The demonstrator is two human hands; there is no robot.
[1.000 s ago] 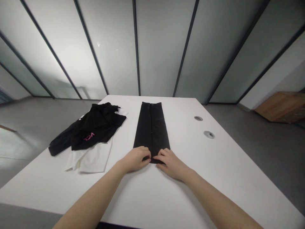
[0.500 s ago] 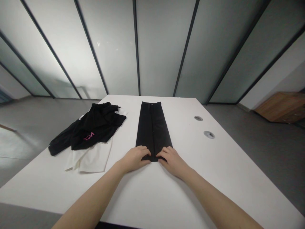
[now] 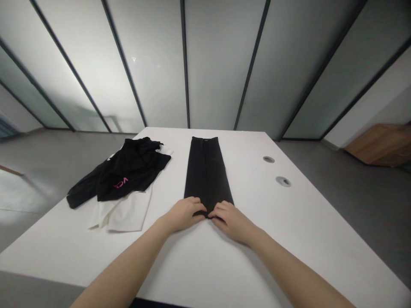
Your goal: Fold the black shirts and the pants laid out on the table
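Black trousers (image 3: 207, 171) lie flat and lengthwise, waistband at the far end and leg hems towards me. At the near left of the hems, my left hand (image 3: 185, 213) has its fingers curled over the cloth and its thumb at the edge. My right hand (image 3: 229, 219) pinches the hem on the other side, its fingertips close to the left ones. The two legs lie side by side against each other. Both hands hide parts of the hems.
On the left of the white table (image 3: 257, 256) lies a black garment (image 3: 135, 167) with pink lettering, partly over a white garment (image 3: 130, 211). Two round grommets (image 3: 283, 181) are set in the tabletop at right. Frosted glass panels (image 3: 215, 64) stand behind.
My right hand has shifted slightly left with its hem, closer to my left hand. The gap between the trouser legs has closed. My left hand has barely moved.
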